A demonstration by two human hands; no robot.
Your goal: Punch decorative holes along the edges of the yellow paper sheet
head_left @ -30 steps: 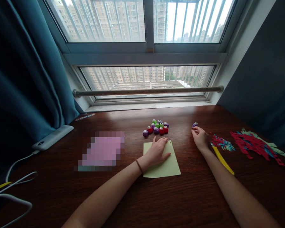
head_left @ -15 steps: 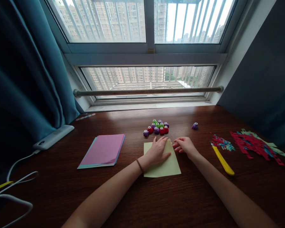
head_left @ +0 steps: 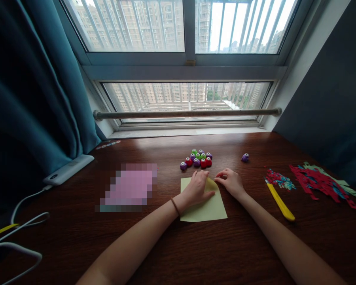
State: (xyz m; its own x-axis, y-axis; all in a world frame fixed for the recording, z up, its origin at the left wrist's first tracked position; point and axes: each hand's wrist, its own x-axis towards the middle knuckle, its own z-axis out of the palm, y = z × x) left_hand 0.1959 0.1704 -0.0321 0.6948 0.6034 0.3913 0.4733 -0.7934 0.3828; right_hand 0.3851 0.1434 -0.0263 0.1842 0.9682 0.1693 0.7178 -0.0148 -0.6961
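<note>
A pale yellow-green sheet of paper (head_left: pixel 206 209) lies on the dark wooden table in front of me. My left hand (head_left: pixel 197 189) rests open on it, palm down with the fingers spread toward the top edge. At the upper right corner, my right hand (head_left: pixel 230 183) has thumb and fingertips pinched together on the paper, and the corner looks slightly raised. Just beyond the sheet is a cluster of small red, green and purple beads (head_left: pixel 197 162). One more purple bead (head_left: pixel 245 157) stands apart to the right.
A pixelated pink stack (head_left: pixel 132 186) is at the left. To the right lie a yellow-handled tool (head_left: pixel 280 202), small red and blue bits (head_left: pixel 280 179) and red, blue and green strips (head_left: pixel 323 183). A white power strip (head_left: pixel 69 170) with a cable sits far left.
My right hand has closed its fingertips on the paper's upper right corner, where it was apart before. My left hand stays on the sheet. The view has shifted slightly.
</note>
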